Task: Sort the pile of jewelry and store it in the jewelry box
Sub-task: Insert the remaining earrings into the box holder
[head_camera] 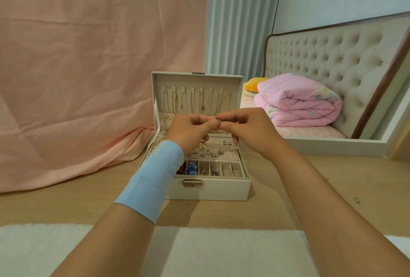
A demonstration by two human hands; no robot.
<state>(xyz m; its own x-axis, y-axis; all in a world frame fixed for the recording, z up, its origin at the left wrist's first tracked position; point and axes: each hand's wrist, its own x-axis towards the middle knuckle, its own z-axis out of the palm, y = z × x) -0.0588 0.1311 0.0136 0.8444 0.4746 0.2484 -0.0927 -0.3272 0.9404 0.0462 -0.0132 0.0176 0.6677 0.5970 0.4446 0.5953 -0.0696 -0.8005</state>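
A person's left hand (pixel 190 130) and right hand (pixel 247 131) are pinching a small metal piece (pixel 219 120) between thumbs and fingertips, holding it just above the open jewelry box (pixel 214 191) on a wooden table (pixel 288 188). With so slight a grip, the piece is at risk of slipping and dropping among the sorted earrings (pixel 213 151) below.

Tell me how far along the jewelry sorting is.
Done: necklaces hang in the jewelry box lid, earrings sit on the stud panel, and blue pieces lie nearer the front. In hand: left hand and right hand pinch one small piece above the box. Left: that piece, plus a small item lying on the table at right.
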